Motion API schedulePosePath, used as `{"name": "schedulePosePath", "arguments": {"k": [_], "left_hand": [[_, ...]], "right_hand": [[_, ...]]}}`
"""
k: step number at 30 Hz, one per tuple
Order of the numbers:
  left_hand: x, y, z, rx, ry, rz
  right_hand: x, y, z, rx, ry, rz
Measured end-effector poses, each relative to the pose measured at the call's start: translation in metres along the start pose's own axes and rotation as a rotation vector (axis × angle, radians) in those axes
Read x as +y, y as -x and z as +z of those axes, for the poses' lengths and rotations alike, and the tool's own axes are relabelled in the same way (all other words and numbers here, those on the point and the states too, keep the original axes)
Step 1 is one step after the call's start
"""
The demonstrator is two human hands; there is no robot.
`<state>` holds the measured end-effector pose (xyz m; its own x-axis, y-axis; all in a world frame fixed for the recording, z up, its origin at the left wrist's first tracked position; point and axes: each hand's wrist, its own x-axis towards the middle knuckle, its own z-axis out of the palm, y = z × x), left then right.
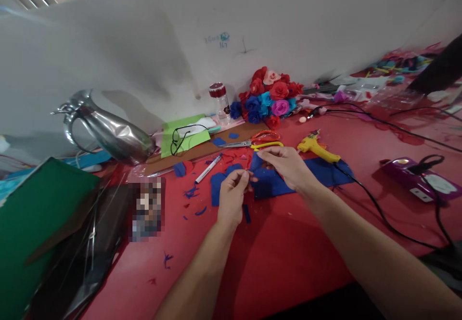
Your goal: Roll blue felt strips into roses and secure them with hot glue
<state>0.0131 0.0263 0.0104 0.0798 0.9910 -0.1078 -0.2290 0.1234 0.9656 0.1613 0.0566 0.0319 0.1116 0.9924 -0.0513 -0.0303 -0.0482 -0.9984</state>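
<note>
Two arms [348, 226] extend, the right hand [285, 163] pinching one blue piece [256, 163].

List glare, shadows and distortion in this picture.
Head view: bright glints on the metal pitcher; a soft shadow beside it on the wall; a pixelated patch left of the left hand; the right forearm looks stretched toward the corner.

Jug [117, 136] is all shiny, smooth metal, power strip [406, 179] is glossy plastic, glue gun [319, 150] looks plastic too. Scissors [250, 143] have metal blades. Blue sheet [272, 185] looks matt, can't tell if paper or felt tbh.
</note>
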Motion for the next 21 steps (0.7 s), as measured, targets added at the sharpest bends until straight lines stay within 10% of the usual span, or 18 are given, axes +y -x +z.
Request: {"name": "schedulePosePath", "arguments": {"k": [21], "left_hand": [[-0.001,-0.001,0.003,0.029,0.136,-0.103]], "right_hand": [[0.001,0.006,0.014,0.039,-0.113,0.048]]}}
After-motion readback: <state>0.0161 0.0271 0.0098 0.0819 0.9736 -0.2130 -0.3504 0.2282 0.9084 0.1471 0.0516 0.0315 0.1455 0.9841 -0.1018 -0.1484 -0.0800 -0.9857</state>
